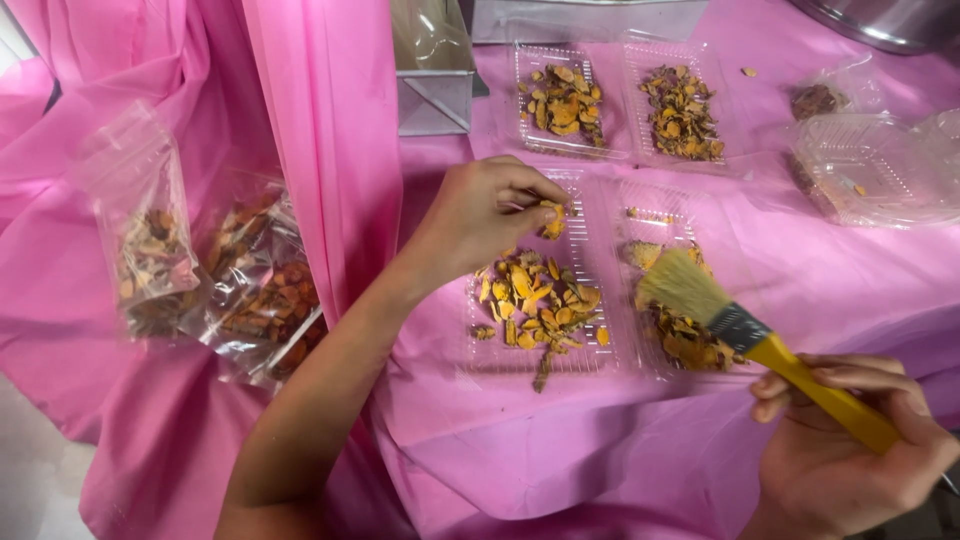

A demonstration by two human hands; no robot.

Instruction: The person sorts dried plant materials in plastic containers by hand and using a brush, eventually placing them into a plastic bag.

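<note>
The left hand (480, 215) reaches in from the lower left, forearm bare and stretched diagonally up across the pink cloth (560, 450). Its fingers curl down and pinch a small yellow-orange chip (552, 220) between thumb and fingertips, just above a clear tray (480, 350) that holds a heap of dried chips (537, 300) right under the palm.

The right hand (850, 450) sits low at the right, wrist bent, fingers wrapped around the yellow handle of a brush (740, 325). The brush points up and left from that hand, its pale bristles resting over a second tray (640, 200), which stands between the two hands and carries darker orange and purple bits.

Beyond the left hand, farther along the surface, two more clear trays lie side by side, one with orange chips (562, 100) and one with mixed yellow and purple pieces (683, 112). Beyond the right hand an open clear box (870, 165) lies nearly bare, with a small bag (818, 98) of dark bits behind it. A metal box (433, 65) stands beyond the left hand, and the rim of a metal pot (890, 20) shows at the far right corner.

Left of the left forearm, the cloth hangs in folds off the surface, and three clear bags (215, 275) of dried pieces lie on it, well apart from both hands.
</note>
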